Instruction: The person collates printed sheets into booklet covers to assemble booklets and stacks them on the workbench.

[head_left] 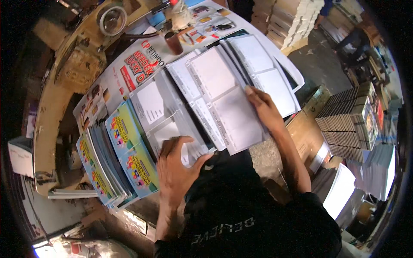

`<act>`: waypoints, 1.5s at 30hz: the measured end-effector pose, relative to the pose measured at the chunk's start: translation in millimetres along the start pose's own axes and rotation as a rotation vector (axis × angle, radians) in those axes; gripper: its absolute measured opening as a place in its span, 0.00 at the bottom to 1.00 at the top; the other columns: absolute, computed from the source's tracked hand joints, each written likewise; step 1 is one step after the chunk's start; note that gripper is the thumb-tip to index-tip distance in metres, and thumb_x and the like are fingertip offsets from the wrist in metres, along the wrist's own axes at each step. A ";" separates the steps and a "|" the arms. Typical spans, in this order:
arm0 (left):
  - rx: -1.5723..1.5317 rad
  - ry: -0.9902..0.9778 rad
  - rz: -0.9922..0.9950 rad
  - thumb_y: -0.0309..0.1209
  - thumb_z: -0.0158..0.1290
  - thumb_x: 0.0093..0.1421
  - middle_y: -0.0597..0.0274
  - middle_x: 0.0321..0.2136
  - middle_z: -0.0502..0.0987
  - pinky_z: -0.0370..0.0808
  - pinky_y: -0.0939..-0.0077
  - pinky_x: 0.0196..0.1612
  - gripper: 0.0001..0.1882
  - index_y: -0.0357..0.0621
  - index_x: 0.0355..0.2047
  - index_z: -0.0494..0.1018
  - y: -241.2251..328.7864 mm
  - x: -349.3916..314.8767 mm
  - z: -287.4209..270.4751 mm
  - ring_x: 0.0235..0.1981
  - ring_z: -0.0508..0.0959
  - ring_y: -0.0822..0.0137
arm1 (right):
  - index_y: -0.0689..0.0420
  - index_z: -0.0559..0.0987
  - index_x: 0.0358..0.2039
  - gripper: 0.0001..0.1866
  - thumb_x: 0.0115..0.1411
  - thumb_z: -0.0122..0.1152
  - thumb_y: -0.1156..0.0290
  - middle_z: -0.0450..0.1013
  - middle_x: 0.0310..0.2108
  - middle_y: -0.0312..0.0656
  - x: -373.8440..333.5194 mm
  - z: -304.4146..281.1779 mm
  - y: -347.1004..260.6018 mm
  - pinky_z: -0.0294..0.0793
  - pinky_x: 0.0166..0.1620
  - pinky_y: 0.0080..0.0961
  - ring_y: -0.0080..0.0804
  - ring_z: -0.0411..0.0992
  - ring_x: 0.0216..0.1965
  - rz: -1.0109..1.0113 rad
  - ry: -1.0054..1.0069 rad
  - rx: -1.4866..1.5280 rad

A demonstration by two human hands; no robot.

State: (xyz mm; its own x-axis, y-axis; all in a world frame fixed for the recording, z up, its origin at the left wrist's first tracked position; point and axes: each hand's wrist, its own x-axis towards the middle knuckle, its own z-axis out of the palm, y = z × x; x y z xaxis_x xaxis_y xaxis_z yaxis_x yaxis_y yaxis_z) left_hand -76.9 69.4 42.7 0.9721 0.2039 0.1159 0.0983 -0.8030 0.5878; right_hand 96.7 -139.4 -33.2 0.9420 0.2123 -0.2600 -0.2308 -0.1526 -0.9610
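Fanned piles of printed paper lie in a row across the table in front of me. My right hand (266, 109) pinches the right edge of a white printed sheet (223, 103) with two large blank panels, its near end reaching past the pile. My left hand (176, 167) is at the near edge of a grey-white pile (157, 107), thumb and index finger spread in a curve, other fingers partly hidden. Left of it are blue and yellow illustrated covers (131, 150). More white sheets (262, 64) lie beyond my right hand.
A large printed poster (124, 73) covers the table. On it stand a brown cylinder (173, 43) and a tied bag (180, 17). Bound book stacks (344, 124) and paper piles (340, 185) stand to the right. Tall paper stacks (290, 21) rise behind; another person (361, 38) is at far right.
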 end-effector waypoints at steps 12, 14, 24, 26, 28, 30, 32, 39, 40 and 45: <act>-0.455 0.030 -0.098 0.17 0.54 0.61 0.49 0.44 0.81 0.76 0.76 0.44 0.06 0.34 0.38 0.68 -66.1 -43.0 -17.9 0.43 0.81 0.65 | 0.68 0.71 0.55 0.31 0.53 0.73 0.73 0.75 0.45 0.44 2.0 -0.1 -17.9 0.74 0.45 0.21 0.26 0.74 0.43 -0.146 -0.266 -0.236; -0.657 0.093 -0.240 0.14 0.48 0.65 0.46 0.51 0.78 0.72 0.80 0.49 0.03 0.33 0.36 0.66 -54.4 -49.7 -19.4 0.49 0.77 0.71 | 0.68 0.70 0.55 0.30 0.54 0.72 0.73 0.76 0.42 0.42 13.2 0.9 12.7 0.75 0.44 0.21 0.24 0.74 0.39 -0.278 -0.141 -0.143; -0.732 0.090 -0.033 0.20 0.58 0.59 0.51 0.43 0.79 0.69 0.69 0.59 0.08 0.34 0.39 0.72 -67.5 -60.7 -17.5 0.51 0.77 0.61 | 0.70 0.62 0.63 0.32 0.62 0.61 0.70 0.67 0.59 0.60 -35.6 129.7 31.3 0.58 0.66 0.30 0.41 0.63 0.64 -0.381 -0.257 -0.004; -0.342 0.136 0.037 0.27 0.67 0.51 0.53 0.42 0.78 0.72 0.63 0.55 0.21 0.41 0.43 0.72 -76.8 -70.6 -40.4 0.49 0.78 0.56 | 0.70 0.63 0.63 0.32 0.64 0.60 0.66 0.65 0.61 0.59 -34.3 132.2 24.2 0.57 0.67 0.30 0.42 0.61 0.64 -0.270 -0.261 -0.039; -0.120 0.125 -0.059 0.29 0.69 0.47 0.54 0.43 0.76 0.72 0.62 0.54 0.25 0.43 0.45 0.72 -90.4 -81.3 -63.2 0.49 0.76 0.55 | 0.67 0.66 0.62 0.33 0.67 0.55 0.54 0.66 0.62 0.55 -51.8 138.0 -17.7 0.56 0.67 0.29 0.41 0.61 0.65 -0.094 -0.202 -0.126; 0.165 -0.011 -0.117 0.33 0.73 0.41 0.58 0.47 0.70 0.71 0.58 0.54 0.32 0.46 0.47 0.71 -102.4 -93.7 -83.8 0.54 0.69 0.54 | 0.66 0.68 0.62 0.37 0.66 0.53 0.45 0.68 0.60 0.51 -46.8 134.8 -16.7 0.56 0.66 0.28 0.38 0.62 0.64 -0.044 -0.247 -0.106; 0.131 -0.036 -0.131 0.34 0.73 0.40 0.59 0.47 0.68 0.70 0.58 0.56 0.33 0.45 0.46 0.71 -124.1 -105.9 -82.7 0.55 0.68 0.54 | 0.65 0.68 0.62 0.40 0.63 0.56 0.42 0.70 0.56 0.51 -53.9 141.7 -32.8 0.56 0.65 0.27 0.36 0.63 0.62 -0.024 -0.266 -0.120; -0.212 0.036 -0.105 0.30 0.70 0.48 0.51 0.49 0.79 0.77 0.63 0.51 0.20 0.38 0.41 0.79 -145.2 -128.8 -88.3 0.47 0.80 0.57 | 0.64 0.73 0.53 0.29 0.58 0.69 0.58 0.77 0.45 0.47 -50.4 140.4 -32.4 0.74 0.49 0.25 0.29 0.75 0.45 -0.245 -0.510 -0.228; -0.174 0.141 -0.198 0.27 0.68 0.49 0.51 0.43 0.81 0.78 0.66 0.47 0.16 0.37 0.39 0.80 -141.1 -136.1 -84.5 0.43 0.82 0.58 | 0.64 0.73 0.53 0.29 0.58 0.69 0.58 0.77 0.45 0.47 -49.9 141.5 -31.8 0.74 0.49 0.25 0.29 0.75 0.45 -0.251 -0.509 -0.232; -0.291 0.480 -0.476 0.22 0.66 0.52 0.53 0.32 0.84 0.80 0.69 0.36 0.07 0.34 0.33 0.82 -116.7 -148.8 -67.7 0.33 0.84 0.65 | 0.61 0.74 0.51 0.23 0.57 0.70 0.68 0.78 0.37 0.39 -50.4 145.9 -32.2 0.76 0.38 0.22 0.22 0.75 0.34 -0.268 -0.463 -0.215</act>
State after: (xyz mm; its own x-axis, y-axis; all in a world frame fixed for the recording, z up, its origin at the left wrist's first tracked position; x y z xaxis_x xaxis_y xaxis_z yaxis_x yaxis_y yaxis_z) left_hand -247.4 170.7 11.0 0.6312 0.7700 0.0935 0.3614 -0.3985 0.8430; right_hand 21.1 -4.3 -3.0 0.7444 0.6639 -0.0713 0.1014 -0.2180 -0.9707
